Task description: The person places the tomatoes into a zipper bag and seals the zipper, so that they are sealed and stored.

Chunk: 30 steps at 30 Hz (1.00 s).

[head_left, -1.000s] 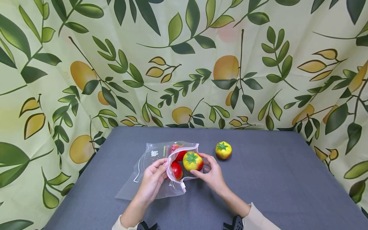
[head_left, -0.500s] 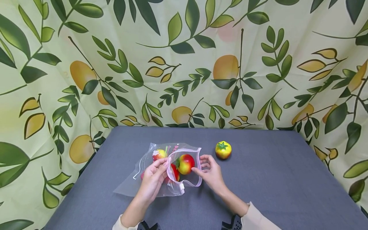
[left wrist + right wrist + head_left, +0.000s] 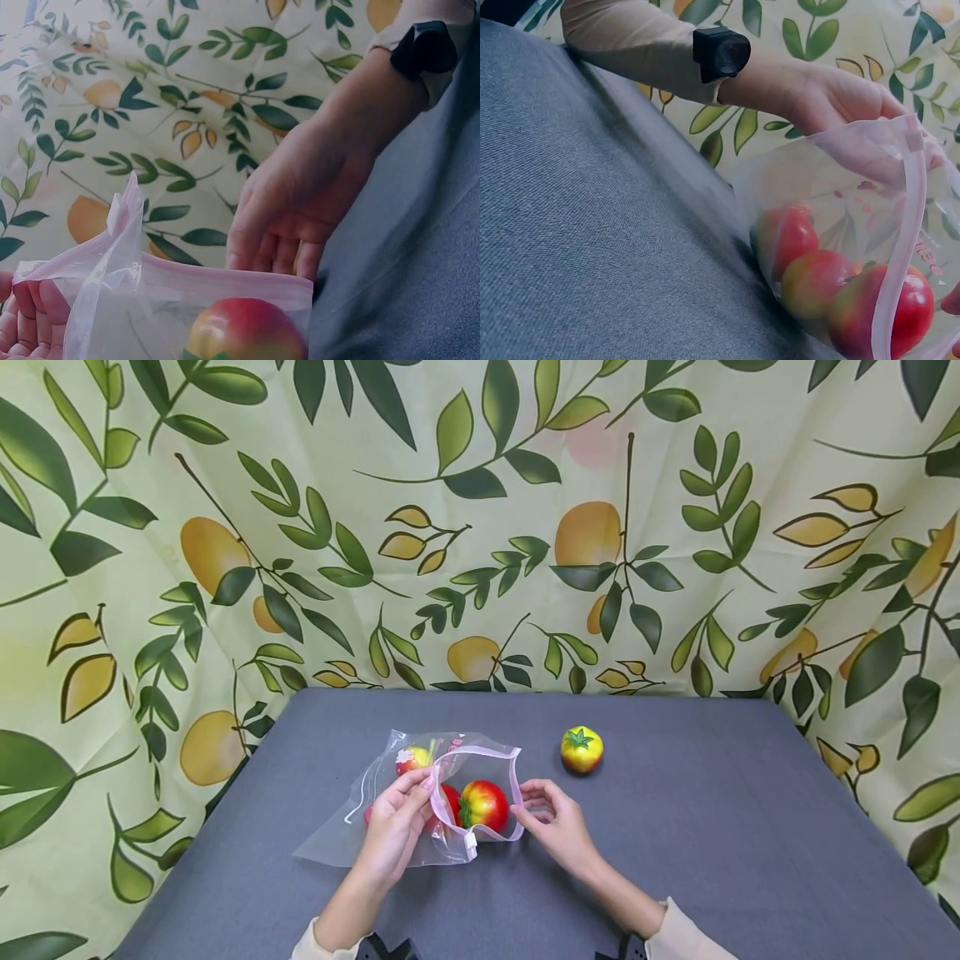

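Head view: a second ago the right hand [image 3: 561,827] held the red-and-yellow fruit [image 3: 489,804] at the mouth of the clear bag [image 3: 352,843]; the fruit now lies inside, just behind the pink rim, and the right fingers have let it go and drawn slightly to the right; they are loosely bent, near the rim, contact not determinable; judged as meaning that this fruit is lodged and the fingers are unburdened. The left hand [image 3: 397,827] pinches the rim's left side, holding the mouth apart. Another fruit [image 3: 410,762] shows through the film. One loose yellow fruit [image 3: 582,749] stands outside the bag, right of it and nearer the worktop [image 3: 690,843]'s far edge. The bag lies left of centre, well short of the left edge; the broader stretch for movement runs from the right hand to the right edge, while the patterned cloth [image 3: 637,618] rises beyond the far edge. Left wrist view: the fruit sits below the rim, right fingers hanging beside it, no fruit seen in their grasp. Right wrist view: three fruits [image 3: 816,283] are visible within the bag, low against its wall, the worktop extending beside them
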Available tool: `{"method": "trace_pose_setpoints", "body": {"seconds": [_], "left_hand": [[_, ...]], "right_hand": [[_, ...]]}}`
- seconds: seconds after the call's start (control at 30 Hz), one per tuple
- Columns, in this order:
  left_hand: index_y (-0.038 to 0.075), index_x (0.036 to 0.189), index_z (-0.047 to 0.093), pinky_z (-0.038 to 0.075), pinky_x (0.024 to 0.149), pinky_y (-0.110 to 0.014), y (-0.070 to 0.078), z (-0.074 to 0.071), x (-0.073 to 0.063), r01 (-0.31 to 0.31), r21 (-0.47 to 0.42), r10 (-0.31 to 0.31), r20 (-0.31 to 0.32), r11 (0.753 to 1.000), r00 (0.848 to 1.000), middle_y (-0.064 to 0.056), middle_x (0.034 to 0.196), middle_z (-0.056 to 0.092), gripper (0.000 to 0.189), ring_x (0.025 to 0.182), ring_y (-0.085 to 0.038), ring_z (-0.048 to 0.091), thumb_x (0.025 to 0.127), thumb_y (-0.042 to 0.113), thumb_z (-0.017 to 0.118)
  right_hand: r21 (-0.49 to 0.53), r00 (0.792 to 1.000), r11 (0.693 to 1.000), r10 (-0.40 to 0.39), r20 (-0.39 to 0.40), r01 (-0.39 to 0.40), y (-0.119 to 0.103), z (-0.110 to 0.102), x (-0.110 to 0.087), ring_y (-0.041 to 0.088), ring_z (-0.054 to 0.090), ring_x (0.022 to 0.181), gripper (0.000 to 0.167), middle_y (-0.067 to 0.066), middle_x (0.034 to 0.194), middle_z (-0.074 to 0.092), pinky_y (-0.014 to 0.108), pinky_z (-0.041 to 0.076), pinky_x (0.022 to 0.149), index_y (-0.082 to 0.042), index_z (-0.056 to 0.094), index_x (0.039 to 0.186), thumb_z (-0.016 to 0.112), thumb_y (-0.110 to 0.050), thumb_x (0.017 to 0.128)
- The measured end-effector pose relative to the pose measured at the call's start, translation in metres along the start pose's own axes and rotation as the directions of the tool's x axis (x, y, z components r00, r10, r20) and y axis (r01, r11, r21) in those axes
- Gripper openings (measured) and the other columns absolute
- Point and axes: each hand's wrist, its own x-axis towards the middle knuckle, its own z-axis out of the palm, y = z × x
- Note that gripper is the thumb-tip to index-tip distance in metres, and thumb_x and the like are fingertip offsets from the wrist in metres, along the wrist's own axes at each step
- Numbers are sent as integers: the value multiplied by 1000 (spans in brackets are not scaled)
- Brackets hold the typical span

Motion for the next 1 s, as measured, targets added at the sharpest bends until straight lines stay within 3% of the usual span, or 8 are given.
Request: {"method": "trace_pose_setpoints", "body": {"seconds": [0.33, 1.0], "left_hand": [[18, 104, 63, 53, 86, -13, 0, 0, 0, -5, 5, 5, 0, 1000, 1000, 11, 102, 65, 20, 88, 0, 60, 98, 6, 48], [19, 104, 61, 53, 87, -13, 0, 0, 1, 59, 43, -56, -62, 997, 997, 10, 101, 63, 17, 87, -1, 60, 97, 8, 50]], "right_hand": [[-9, 1000, 1000, 16, -12, -16, 2, -6, -1, -2, 61, 81, 24, 22, 100, 67, 15, 55, 73, 3, 62, 105, 68, 5, 82], [-12, 1000, 1000, 13, -22, -13, 4, -14, -1, -4, 62, 82, 24, 24, 102, 68, 13, 54, 74, 8, 60, 106, 66, 5, 83]]}}
